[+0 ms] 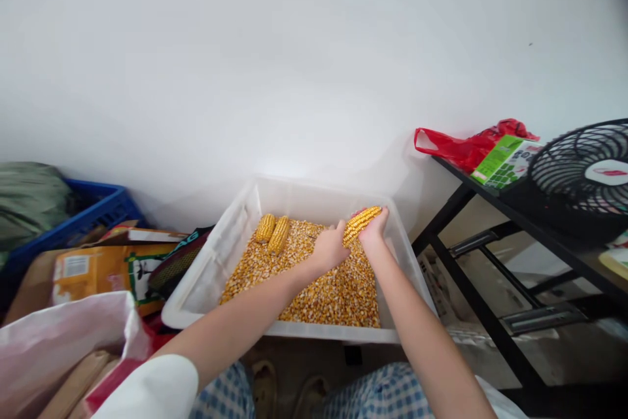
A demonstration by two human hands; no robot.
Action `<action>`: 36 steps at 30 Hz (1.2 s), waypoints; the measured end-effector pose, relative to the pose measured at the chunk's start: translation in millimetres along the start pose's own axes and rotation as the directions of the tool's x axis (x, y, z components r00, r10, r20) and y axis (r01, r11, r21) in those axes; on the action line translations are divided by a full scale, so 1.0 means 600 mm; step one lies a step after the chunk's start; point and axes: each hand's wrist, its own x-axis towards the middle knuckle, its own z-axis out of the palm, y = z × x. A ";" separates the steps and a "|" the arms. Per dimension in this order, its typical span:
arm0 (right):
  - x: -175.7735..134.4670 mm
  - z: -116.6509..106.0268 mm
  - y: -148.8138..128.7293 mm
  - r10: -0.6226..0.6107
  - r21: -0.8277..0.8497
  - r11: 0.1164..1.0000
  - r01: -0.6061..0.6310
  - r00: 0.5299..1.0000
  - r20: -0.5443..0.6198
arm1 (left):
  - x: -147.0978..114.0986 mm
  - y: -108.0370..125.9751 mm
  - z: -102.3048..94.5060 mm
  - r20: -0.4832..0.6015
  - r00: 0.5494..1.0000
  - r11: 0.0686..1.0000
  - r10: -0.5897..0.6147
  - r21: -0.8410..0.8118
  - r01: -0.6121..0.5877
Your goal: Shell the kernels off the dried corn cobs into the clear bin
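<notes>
While left hand and right hand curl snugly round opposite ends of one corn ear, its long axis slants away rightward, over the right half of the white plastic tub.

Golden-yellow corn ear, white bin, blue-and-white checked trousers.

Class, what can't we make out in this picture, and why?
In the head view:
Lower end of the held cob: hidden by the left hand.
Right side of the black fan: cut off by the picture's edge.
Print on the green box: too small.
Much of the blue crate: covered by green cloth.
</notes>
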 end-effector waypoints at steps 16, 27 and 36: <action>0.004 -0.012 0.007 -0.189 -0.150 0.974 0.170 0.975 -0.121 | -0.003 0.012 0.009 0.147 0.988 0.784 0.047 -0.618 0.055; 0.016 -0.004 -0.013 0.101 -0.109 0.991 -0.083 0.979 0.176 | 0.019 -0.035 -0.038 0.419 0.896 0.444 0.149 -0.838 0.318; -0.013 0.003 -0.023 0.074 0.114 0.987 -0.115 0.947 0.313 | 0.019 -0.045 -0.040 0.599 0.675 0.234 0.431 -0.797 0.557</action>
